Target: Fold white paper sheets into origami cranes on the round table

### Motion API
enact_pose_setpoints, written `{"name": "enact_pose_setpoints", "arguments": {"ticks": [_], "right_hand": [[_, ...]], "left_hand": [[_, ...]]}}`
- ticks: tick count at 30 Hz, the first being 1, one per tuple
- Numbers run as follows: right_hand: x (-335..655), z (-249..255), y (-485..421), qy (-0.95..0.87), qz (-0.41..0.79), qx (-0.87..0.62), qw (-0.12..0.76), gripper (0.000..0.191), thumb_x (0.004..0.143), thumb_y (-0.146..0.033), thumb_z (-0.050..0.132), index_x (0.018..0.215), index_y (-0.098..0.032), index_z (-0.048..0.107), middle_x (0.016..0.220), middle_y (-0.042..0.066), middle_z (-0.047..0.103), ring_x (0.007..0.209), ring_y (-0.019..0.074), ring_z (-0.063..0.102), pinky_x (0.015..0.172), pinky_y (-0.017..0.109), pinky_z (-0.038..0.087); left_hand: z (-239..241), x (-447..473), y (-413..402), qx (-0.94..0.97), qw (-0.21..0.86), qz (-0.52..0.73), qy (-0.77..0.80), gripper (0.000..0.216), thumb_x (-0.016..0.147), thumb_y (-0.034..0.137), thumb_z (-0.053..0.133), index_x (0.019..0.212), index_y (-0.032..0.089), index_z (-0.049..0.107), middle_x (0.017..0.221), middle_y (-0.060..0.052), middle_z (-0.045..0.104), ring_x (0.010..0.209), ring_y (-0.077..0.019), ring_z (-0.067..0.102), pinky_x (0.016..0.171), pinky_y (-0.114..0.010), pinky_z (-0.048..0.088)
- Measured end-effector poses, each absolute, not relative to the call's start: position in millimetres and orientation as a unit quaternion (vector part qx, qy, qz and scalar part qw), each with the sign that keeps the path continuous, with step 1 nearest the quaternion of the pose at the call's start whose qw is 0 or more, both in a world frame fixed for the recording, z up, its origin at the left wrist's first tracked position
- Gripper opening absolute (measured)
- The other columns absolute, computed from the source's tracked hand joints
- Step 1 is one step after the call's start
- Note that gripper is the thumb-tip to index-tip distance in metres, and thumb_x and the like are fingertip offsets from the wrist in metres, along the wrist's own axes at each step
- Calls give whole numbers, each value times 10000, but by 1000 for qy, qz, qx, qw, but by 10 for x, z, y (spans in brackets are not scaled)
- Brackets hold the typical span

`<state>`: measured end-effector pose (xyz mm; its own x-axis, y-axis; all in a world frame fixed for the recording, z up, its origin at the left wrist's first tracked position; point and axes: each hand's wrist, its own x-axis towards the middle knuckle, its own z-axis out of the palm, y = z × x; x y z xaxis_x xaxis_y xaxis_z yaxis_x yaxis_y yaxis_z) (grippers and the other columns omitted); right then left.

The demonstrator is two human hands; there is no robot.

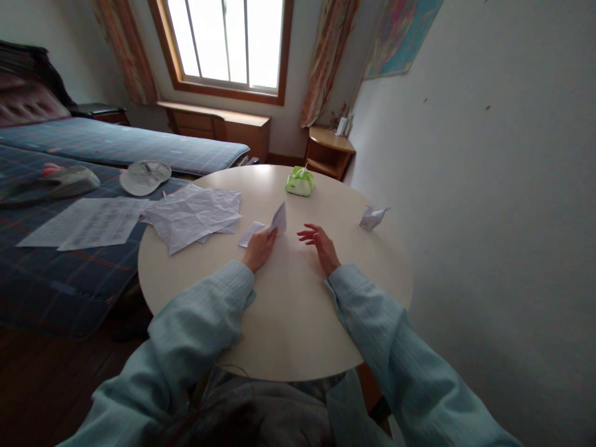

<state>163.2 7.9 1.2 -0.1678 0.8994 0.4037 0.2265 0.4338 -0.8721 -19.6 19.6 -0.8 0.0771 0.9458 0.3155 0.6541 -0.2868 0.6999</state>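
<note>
My left hand (259,247) rests on the round cream table (288,310) and pinches a small folded sheet of white paper (278,219), one flap of it raised upright. My right hand (319,244) hovers just right of it, fingers spread and curled, holding nothing. A pile of crumpled white sheets (193,214) lies on the table's left side. A small folded paper figure (372,217) sits at the right edge. Both arms wear pale blue sleeves.
A green packet (300,181) lies at the table's far side. Left of the table is a bed with a plaid cover (60,273), printed sheets (86,222) and a grey cap (144,176). A white wall (488,186) stands close on the right.
</note>
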Motion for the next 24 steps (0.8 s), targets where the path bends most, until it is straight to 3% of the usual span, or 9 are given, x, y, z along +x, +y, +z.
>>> {"name": "enact_pose_setpoints", "arguments": {"ticks": [3, 7, 10, 13, 16, 21, 24], "right_hand": [[1627, -3, 95, -698, 313, -444, 466, 529, 738, -587, 435, 1097, -198, 453, 987, 93, 617, 874, 172, 587, 745, 316, 458], [1614, -28, 104, -724, 329, -440, 417, 465, 727, -532, 493, 1030, -180, 511, 976, 75, 610, 868, 163, 575, 738, 286, 451], [1606, -33, 96, -747, 328, -436, 380, 378, 747, -507, 469, 872, -168, 580, 816, 26, 616, 747, 139, 564, 663, 245, 435], [1604, -40, 94, -745, 302, -465, 371, 373, 744, -507, 462, 686, -154, 570, 612, -17, 534, 600, 108, 499, 556, 213, 385], [1609, -57, 106, -726, 302, -474, 396, 381, 733, -518, 464, 622, -159, 529, 545, -35, 464, 551, 90, 439, 504, 197, 346], [1611, -59, 109, -687, 366, -457, 431, 375, 710, -537, 479, 718, -165, 531, 571, -34, 501, 530, 85, 443, 478, 190, 351], [1598, -40, 85, -671, 438, -430, 416, 364, 640, -478, 593, 814, -168, 519, 653, -19, 571, 561, 93, 499, 509, 201, 393]], "left_hand": [[-25, -196, 237, 612, 295, 473, 561, 436, 799, 469, 373, 647, 117, 582, 600, -32, 578, 632, -158, 539, 599, -262, 404], [-15, -165, 218, 534, 470, 533, 459, 458, 697, 532, 484, 756, 100, 621, 670, -33, 629, 695, -173, 570, 639, -275, 439], [8, -139, 178, 503, 557, 517, 411, 458, 655, 508, 545, 826, 92, 635, 724, -57, 663, 747, -203, 597, 703, -316, 462], [17, -127, 161, 492, 592, 508, 386, 404, 672, 444, 539, 836, 91, 644, 765, -72, 679, 797, -225, 611, 768, -352, 465], [25, -121, 161, 462, 613, 507, 392, 360, 710, 370, 485, 854, 80, 640, 776, -87, 684, 814, -233, 620, 784, -371, 472], [75, -113, 155, 395, 638, 509, 422, 320, 763, 266, 401, 913, 75, 609, 787, -84, 682, 766, -204, 630, 730, -344, 501], [64, -112, 176, 380, 631, 520, 432, 313, 783, 260, 389, 936, 77, 592, 785, -78, 676, 724, -189, 629, 690, -327, 508]]}}
